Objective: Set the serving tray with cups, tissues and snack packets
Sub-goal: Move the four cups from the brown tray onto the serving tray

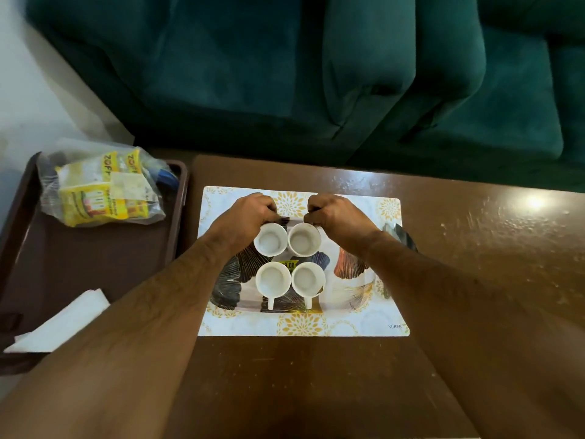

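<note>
Several white cups stand in a tight square on the leaf-patterned serving tray [351, 282], which lies on a white and gold placemat [392, 318]. My left hand [245, 215] is closed on the far-left cup [270, 243] at its far side. My right hand [335, 215] is closed on the far-right cup [304, 239] the same way. The two near cups [273, 278] [307, 278] stand free, handles pointing toward me. A clear bag of yellow snack packets [101, 188] and a stack of white tissues [63, 324] lie on a brown tray [95, 264] at the left.
The brown wooden table [474, 248] stretches to the right and toward me. A dark green sofa [316, 74] runs along the table's far edge. The brown tray sits beside the table's left edge, over a pale floor [31, 99].
</note>
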A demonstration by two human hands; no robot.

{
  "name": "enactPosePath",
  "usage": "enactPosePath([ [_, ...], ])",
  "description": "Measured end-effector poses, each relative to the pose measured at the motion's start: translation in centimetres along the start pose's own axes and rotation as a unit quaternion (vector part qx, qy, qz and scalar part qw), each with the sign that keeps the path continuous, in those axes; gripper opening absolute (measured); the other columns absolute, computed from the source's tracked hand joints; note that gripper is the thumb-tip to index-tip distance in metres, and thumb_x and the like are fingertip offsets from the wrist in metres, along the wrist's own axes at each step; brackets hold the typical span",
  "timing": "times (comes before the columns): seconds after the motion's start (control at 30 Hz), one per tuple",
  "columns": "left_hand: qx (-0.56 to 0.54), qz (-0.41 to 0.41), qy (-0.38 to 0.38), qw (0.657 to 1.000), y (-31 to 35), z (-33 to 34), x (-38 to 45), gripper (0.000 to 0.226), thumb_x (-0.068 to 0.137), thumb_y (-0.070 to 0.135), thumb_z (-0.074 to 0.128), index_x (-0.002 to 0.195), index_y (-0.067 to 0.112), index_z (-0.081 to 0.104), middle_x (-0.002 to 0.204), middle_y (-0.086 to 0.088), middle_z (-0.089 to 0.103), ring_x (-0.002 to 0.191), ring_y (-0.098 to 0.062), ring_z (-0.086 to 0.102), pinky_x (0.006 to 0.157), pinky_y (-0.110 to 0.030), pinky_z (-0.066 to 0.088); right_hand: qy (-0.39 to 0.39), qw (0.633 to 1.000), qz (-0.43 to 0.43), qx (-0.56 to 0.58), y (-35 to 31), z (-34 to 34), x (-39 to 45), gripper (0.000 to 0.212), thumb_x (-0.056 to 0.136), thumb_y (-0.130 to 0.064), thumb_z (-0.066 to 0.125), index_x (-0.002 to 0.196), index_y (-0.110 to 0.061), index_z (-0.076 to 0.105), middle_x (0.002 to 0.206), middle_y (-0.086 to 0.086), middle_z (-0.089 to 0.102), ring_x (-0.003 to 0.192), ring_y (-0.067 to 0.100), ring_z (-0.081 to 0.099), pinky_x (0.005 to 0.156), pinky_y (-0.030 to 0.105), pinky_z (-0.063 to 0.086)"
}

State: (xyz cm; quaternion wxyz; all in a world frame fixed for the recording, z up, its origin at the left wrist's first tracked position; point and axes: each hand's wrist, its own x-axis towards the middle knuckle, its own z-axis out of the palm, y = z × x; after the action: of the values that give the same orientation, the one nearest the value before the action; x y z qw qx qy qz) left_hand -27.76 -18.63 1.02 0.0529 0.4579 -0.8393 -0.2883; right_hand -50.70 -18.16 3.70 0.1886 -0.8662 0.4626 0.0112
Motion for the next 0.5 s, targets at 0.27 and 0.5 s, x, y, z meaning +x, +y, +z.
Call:
enactPosePath([
  [0.27,0.014,0.030,0.028,0.999,-0.1,0.2,0.6,0.025,0.084,0.015,0.065,0.102,0.006,0.079,0.104,-0.016,0.070,0.102,-0.036,0.062,0.081,-0.047,0.055,-0.014,1.000,0.001,-0.002,0.9,1.0,0.0,0.020,0.083,-0.006,0.078,0.103,-0.008,0.079,0.095,0.011,0.064,0.091,0.029,0.060,0.071,0.037,0.053],
  [0.5,0.017,0.037,0.048,0.998,0.2,0.8,-0.1,0.039,0.084,0.022,0.048,0.099,0.004,0.079,0.099,-0.017,0.071,0.096,-0.038,0.065,0.074,-0.047,0.057,-0.023,1.000,-0.006,-0.003,1.2,1.0,0.2,0.020,0.085,-0.011,0.077,0.106,-0.011,0.078,0.097,0.010,0.063,0.093,0.027,0.058,0.071,0.037,0.050],
])
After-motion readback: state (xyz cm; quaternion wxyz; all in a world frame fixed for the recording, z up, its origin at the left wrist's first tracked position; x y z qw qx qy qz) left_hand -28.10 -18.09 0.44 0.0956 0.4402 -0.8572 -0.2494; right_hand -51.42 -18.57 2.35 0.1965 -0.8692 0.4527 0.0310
